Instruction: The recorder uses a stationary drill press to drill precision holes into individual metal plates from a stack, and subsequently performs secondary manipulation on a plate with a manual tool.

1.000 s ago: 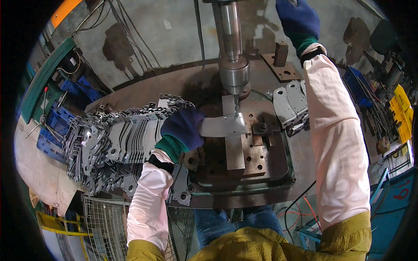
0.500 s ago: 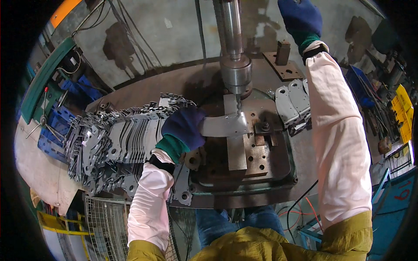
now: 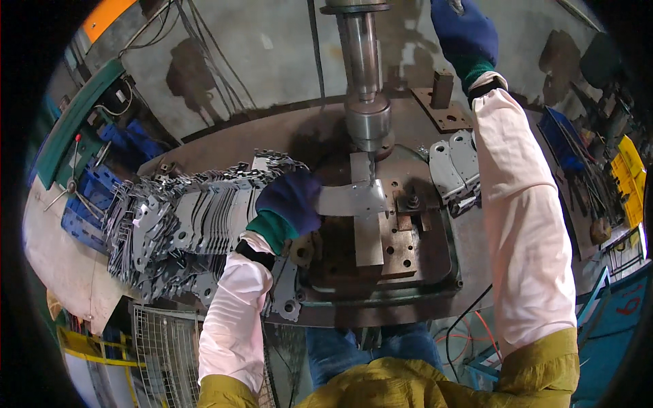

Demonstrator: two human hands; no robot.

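My left hand, in a blue glove with a green cuff, is closed on the left end of a flat, curved steel plate. The plate lies across a raised steel bar on the drill press table. Over the plate's right part stands the drill bit, under the chuck; whether its tip has entered the metal I cannot tell. High at the upper edge, my gloved right hand is closed around a metal lever, of which only a small grey piece shows.
Many similar steel plates stand packed in rows on the left. More plates lie stacked at the right. A bolted clamp block sits beside the bar. Further right are a yellow bin and a blue tray; a wire basket stands below.
The spindle has come down slightly, and a dark collar now shows at its top. My right hand has shifted a little left. My left hand keeps the plate in nearly the same place.
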